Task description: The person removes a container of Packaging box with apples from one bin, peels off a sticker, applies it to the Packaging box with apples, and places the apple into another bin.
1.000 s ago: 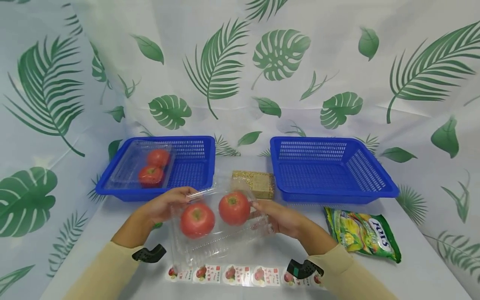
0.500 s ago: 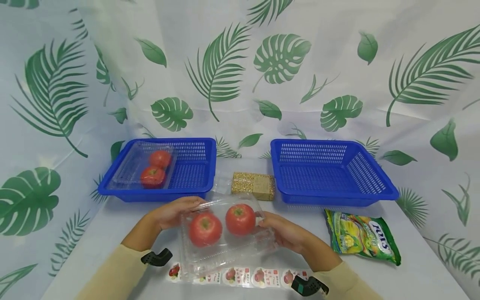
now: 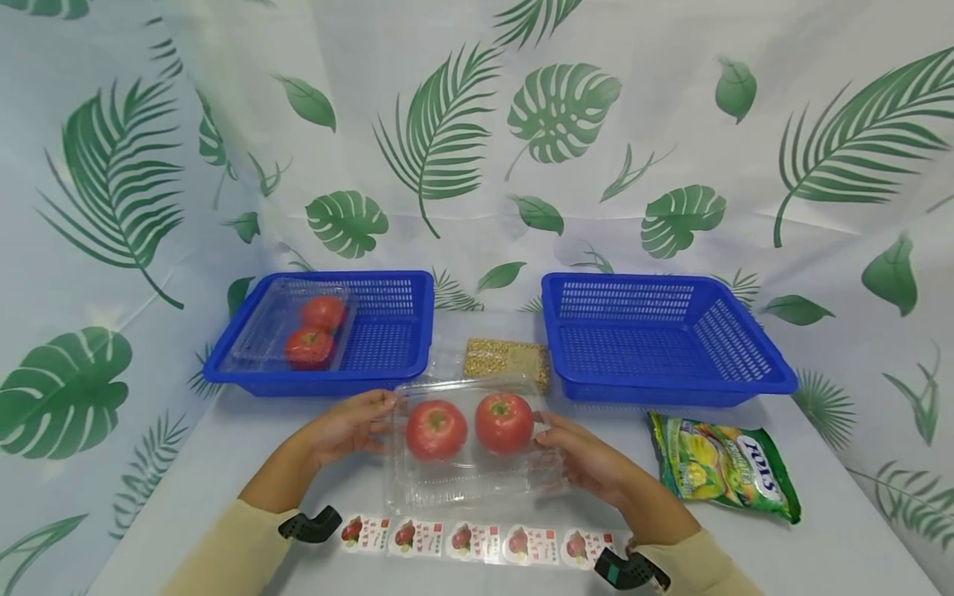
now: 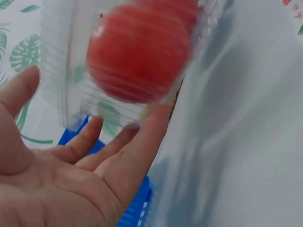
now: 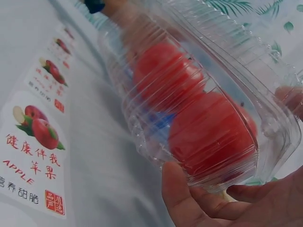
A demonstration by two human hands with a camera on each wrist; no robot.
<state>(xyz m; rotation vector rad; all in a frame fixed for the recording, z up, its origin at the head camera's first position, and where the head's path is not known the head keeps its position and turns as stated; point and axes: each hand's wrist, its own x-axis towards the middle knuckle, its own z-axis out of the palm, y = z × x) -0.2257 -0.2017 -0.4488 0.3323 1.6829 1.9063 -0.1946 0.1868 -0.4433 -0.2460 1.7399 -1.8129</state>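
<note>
A clear plastic clamshell box [image 3: 458, 488] with two red apples [image 3: 436, 430] inside is held between both hands in front of the baskets. My left hand [image 3: 350, 426] holds its left end, thumb at the upper edge and fingertips along the lower side; the fingers [image 4: 151, 137] are spread in the left wrist view. At the other end, my right hand [image 3: 589, 455] grips the box, with its thumb [image 5: 289, 100] on one edge and fingers against the opposite side. In the right wrist view the box lid looks closed over the apples.
A blue basket [image 3: 376, 381] at left holds another clear box with two apples. Another blue basket [image 3: 663, 391] stands right. Between them lies a packet of yellow grains [image 3: 492, 356]. A green candy bag [image 3: 726, 468] lies right; apple stickers [image 3: 474, 542] run along the front.
The box has shifted right and straightened from its earlier tilt, with both hands staying at its ends. More of the sticker strip shows below it now.
</note>
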